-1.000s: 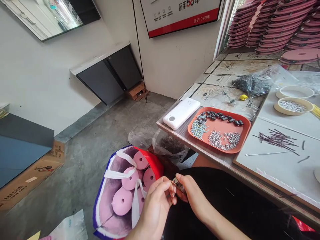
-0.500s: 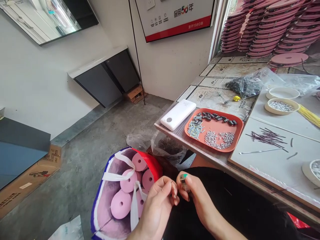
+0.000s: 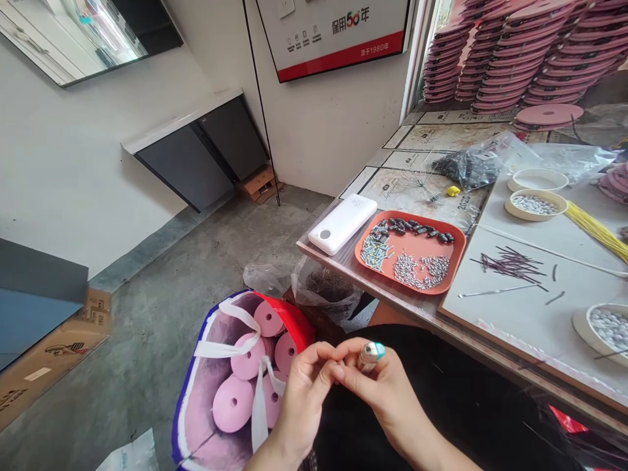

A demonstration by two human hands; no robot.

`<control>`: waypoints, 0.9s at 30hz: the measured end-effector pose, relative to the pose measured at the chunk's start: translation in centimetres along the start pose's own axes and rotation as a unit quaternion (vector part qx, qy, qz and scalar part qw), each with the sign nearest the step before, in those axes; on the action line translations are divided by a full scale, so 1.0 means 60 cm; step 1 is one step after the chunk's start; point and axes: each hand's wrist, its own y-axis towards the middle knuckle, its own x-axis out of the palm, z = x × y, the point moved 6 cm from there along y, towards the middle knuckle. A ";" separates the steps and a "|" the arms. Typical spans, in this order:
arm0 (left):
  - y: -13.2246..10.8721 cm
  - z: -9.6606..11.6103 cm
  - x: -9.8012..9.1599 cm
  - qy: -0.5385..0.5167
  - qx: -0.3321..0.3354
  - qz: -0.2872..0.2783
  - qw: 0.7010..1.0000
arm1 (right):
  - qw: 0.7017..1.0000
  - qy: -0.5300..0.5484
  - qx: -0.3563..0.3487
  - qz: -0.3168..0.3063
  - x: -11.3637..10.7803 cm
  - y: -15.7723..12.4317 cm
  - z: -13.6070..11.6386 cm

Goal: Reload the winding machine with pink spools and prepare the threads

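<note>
Left hand [image 3: 304, 392] and right hand [image 3: 383, 389] meet beside the bag [image 3: 196, 386] of pink discs [image 3: 233, 404], below the orange tray [image 3: 456, 252]. The right hand grips a teal-tipped object [image 3: 370, 354]; the left hand's fingertips are pinched together against it.

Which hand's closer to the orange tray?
Right. The right hand, holding a lighter, is below the orange tray; the left hand sits further left, beside the spool bag.
</note>
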 end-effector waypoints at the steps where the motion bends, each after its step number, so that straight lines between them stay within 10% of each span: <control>1: 0.001 0.001 0.001 0.006 0.003 -0.007 1.000 | 1.000 0.005 0.005 0.005 -0.001 0.000 0.002; 6: 0.001 0.002 0.007 -0.044 -0.032 0.007 0.998 | 1.000 0.009 -0.009 0.006 -0.005 -0.004 0.004; 9: -0.006 -0.016 0.018 -0.169 -0.131 0.020 0.977 | 0.983 -0.126 -0.135 -0.001 -0.010 -0.011 -0.022; 13: -0.017 -0.028 0.034 -0.277 -0.206 0.023 0.938 | 0.831 -0.378 -0.407 -0.018 0.004 -0.040 -0.067; 16: -0.021 -0.030 0.038 -0.305 -0.236 0.023 0.922 | 0.760 -0.440 -0.478 -0.035 0.012 -0.053 -0.070; 27: -0.015 -0.008 0.041 -0.258 -0.184 -0.044 0.947 | 0.758 -0.487 -0.432 -0.050 0.006 -0.051 -0.057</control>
